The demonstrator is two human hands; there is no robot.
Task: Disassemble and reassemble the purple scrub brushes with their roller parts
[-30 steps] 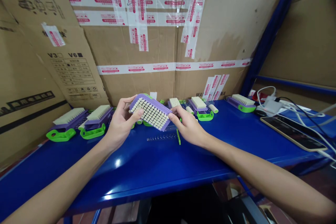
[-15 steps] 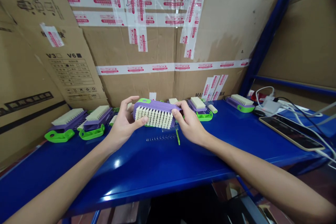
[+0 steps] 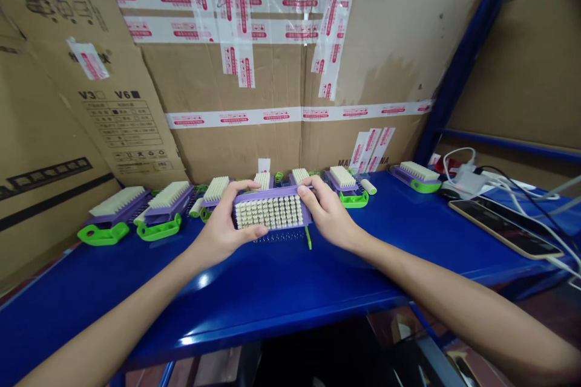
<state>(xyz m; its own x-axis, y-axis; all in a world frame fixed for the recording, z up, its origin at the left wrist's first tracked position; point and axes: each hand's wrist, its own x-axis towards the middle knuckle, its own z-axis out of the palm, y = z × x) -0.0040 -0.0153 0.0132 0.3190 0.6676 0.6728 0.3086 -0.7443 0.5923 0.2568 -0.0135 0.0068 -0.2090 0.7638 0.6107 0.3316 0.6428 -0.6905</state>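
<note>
Gripping purple brush [image 3: 271, 210], my left hand [image 3: 221, 227] and right hand [image 3: 329, 214] closed on opposite ends | bristles [image 3: 267, 213] facing me | spring [image 3: 282, 236] partly hidden behind it

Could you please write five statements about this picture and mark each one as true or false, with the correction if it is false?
1. The left hand and the right hand hold the same purple brush. True.
2. The bristles of this brush are turned away from the camera. False: the bristles face the camera.
3. The smartphone lies at the left of the picture. False: the smartphone lies at the right, on the blue shelf.
4. A coil spring shows just below the held brush in the picture. True.
5. The rightmost brush rests bristles down. False: the rightmost brush has its bristles upward.
</note>
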